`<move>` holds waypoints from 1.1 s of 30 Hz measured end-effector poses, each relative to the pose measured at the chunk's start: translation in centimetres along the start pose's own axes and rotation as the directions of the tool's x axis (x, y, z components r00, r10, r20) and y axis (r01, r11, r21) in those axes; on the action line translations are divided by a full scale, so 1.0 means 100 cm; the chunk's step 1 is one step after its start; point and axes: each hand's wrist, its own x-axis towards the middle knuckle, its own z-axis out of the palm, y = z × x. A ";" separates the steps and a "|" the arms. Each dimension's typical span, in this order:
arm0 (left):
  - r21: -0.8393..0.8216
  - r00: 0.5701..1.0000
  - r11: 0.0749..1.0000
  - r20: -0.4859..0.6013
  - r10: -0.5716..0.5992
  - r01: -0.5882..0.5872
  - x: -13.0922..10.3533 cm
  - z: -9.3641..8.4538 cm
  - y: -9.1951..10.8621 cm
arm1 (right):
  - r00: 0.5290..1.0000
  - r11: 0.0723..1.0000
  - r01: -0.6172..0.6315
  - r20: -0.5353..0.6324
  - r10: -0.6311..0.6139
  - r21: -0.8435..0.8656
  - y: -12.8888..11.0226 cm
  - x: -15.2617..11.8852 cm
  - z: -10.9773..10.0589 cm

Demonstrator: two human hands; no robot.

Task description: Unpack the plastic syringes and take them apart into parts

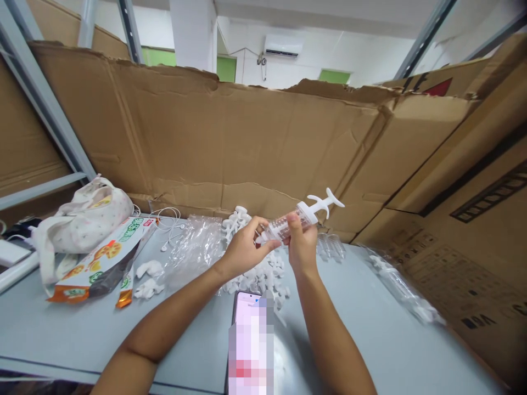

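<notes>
Both hands hold a large plastic syringe [281, 227] with a clear barrel, tilted up to the right above the table. My right hand [303, 241] is wrapped round its upper barrel, just below the white collar and the white winged plunger handle. At the lower end, the fingers of my left hand [250, 242] pinch the white tip. A pile of small white plastic parts [263, 277] lies below, and white handle pieces [236, 219] stand behind my left hand. Several clear barrels [330, 247] lie on the table just right of my right hand.
A phone [247, 340] stands at the front middle of the grey table [185, 340]. On the left are crumpled plastic bags [197, 247], crumpled tissues [149, 277], a snack box [105, 255], earphones and a white cloth bag [88, 219]. Wrapped clear plastic [403, 288] lies right; cardboard walls [247, 137] surround the table.
</notes>
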 end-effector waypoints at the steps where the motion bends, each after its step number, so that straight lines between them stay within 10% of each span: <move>1: 0.119 1.000 0.993 -0.021 0.022 -0.019 -0.001 -0.001 0.001 | 1.000 1.000 0.013 0.003 -0.013 -0.014 0.001 -0.001 0.001; 4: 0.300 1.000 0.954 -0.022 0.017 -0.010 -0.003 -0.003 0.003 | 0.999 0.998 0.048 0.003 -0.048 -0.036 0.001 -0.003 0.002; 9: -0.166 0.948 0.974 0.303 -0.101 0.157 0.001 -0.008 0.001 | 0.996 0.994 0.083 -0.007 -0.084 -0.065 -0.002 -0.004 -0.002; 15: -0.468 0.620 0.649 0.784 -0.007 0.600 0.005 -0.017 -0.002 | 0.983 0.994 0.024 0.176 -0.043 0.107 -0.007 -0.002 -0.005; 18: -0.476 0.786 0.734 0.606 -0.125 0.484 0.004 -0.011 0.000 | 0.988 0.994 0.069 0.131 -0.079 0.086 -0.007 0.000 -0.007; 21: -0.274 0.988 0.953 0.109 -0.105 0.132 0.000 -0.004 0.003 | 0.996 0.997 0.077 0.042 -0.078 0.019 -0.006 0.001 -0.008; 26: 0.141 0.997 0.989 -0.055 0.050 -0.042 -0.005 -0.006 0.004 | 0.997 0.999 0.048 0.065 -0.047 -0.013 -0.004 0.001 -0.005; 33: -0.388 0.892 0.835 0.384 -0.239 0.391 0.007 -0.008 -0.003 | 0.993 0.999 0.035 0.115 -0.039 0.033 -0.003 0.002 -0.006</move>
